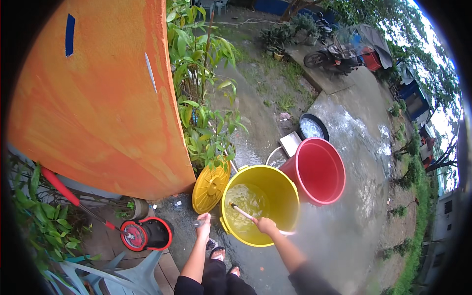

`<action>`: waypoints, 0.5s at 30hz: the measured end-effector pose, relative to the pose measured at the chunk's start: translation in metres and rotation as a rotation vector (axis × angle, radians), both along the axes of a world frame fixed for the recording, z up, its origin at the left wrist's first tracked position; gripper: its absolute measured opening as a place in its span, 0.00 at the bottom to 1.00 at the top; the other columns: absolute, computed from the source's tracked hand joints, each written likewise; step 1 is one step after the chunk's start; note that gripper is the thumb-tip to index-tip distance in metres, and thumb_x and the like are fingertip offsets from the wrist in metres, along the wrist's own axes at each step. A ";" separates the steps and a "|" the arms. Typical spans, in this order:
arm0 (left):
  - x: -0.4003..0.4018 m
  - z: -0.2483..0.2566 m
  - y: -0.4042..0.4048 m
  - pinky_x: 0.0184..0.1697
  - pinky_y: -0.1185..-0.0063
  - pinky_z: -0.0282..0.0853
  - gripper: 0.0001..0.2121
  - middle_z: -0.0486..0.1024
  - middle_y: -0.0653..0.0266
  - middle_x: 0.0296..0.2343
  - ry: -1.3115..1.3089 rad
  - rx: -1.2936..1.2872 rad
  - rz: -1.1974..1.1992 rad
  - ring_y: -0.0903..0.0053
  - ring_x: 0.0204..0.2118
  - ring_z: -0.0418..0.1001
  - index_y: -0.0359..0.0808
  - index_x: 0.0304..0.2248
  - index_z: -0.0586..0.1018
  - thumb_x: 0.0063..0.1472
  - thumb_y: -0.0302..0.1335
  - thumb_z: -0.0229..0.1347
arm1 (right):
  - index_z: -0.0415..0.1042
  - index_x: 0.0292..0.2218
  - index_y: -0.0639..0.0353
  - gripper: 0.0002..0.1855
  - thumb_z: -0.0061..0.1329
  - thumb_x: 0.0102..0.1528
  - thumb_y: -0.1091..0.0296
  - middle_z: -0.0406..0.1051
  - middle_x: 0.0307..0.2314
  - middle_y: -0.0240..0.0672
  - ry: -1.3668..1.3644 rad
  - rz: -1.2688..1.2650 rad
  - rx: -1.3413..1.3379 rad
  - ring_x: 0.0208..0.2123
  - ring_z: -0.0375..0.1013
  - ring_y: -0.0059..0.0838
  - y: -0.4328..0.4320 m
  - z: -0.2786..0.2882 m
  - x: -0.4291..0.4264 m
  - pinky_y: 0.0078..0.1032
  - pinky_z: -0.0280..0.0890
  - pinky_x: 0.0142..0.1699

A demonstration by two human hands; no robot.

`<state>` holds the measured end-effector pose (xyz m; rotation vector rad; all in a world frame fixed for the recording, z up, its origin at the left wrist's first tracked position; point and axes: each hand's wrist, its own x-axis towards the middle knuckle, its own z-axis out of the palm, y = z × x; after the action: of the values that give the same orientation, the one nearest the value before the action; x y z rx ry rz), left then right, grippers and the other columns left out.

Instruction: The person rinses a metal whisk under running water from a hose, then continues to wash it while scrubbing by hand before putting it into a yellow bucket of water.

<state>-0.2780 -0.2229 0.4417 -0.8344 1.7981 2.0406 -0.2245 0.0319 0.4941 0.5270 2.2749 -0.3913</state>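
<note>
My right hand (264,225) grips a pale hose (242,211) over the mouth of a large yellow plastic bin (285,206). The hose's dark-tipped end points down into the bin, where rippling water (245,201) covers the bottom. To the left of the bin, my left hand (203,228) is closed around a small clear object (199,222), too small to identify. A round yellow lid (212,184) leans on edge between the bin and the orange wall. Behind the yellow bin, a tilted red plastic bin (319,171) has its opening towards me.
A black basin (313,127) holding water and a white tray (290,143) lie beyond the bins on wet concrete. At lower left are a red-and-black spin mop bucket (162,234) with its mop (61,186), and a light-blue plastic chair (136,274). An orange wall (107,99) borders the left.
</note>
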 end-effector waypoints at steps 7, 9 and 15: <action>0.016 -0.012 0.012 0.39 0.84 0.63 0.08 0.72 0.66 0.29 0.172 -0.231 0.013 0.81 0.33 0.69 0.34 0.32 0.73 0.53 0.26 0.56 | 0.72 0.29 0.65 0.38 0.21 0.55 0.37 0.71 0.27 0.52 0.084 -0.018 0.063 0.33 0.71 0.47 0.001 -0.006 -0.002 0.39 0.65 0.39; 0.023 -0.012 0.012 0.39 0.82 0.64 0.07 0.72 0.65 0.28 0.181 -0.372 -0.052 0.80 0.33 0.69 0.34 0.31 0.73 0.53 0.26 0.56 | 0.72 0.29 0.65 0.38 0.21 0.55 0.37 0.71 0.27 0.51 0.094 0.014 0.031 0.33 0.71 0.47 -0.003 0.001 -0.005 0.38 0.65 0.39; 0.007 -0.007 -0.003 0.37 0.82 0.65 0.09 0.74 0.66 0.28 0.164 -0.113 -0.212 0.80 0.32 0.71 0.34 0.29 0.75 0.52 0.31 0.57 | 0.72 0.31 0.62 0.34 0.21 0.57 0.41 0.72 0.29 0.47 0.023 0.075 0.073 0.34 0.72 0.43 -0.009 -0.003 -0.009 0.36 0.67 0.38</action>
<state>-0.2713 -0.2254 0.4352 -0.4911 2.0100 1.9353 -0.2337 0.0226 0.4915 0.4747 2.3307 -0.2792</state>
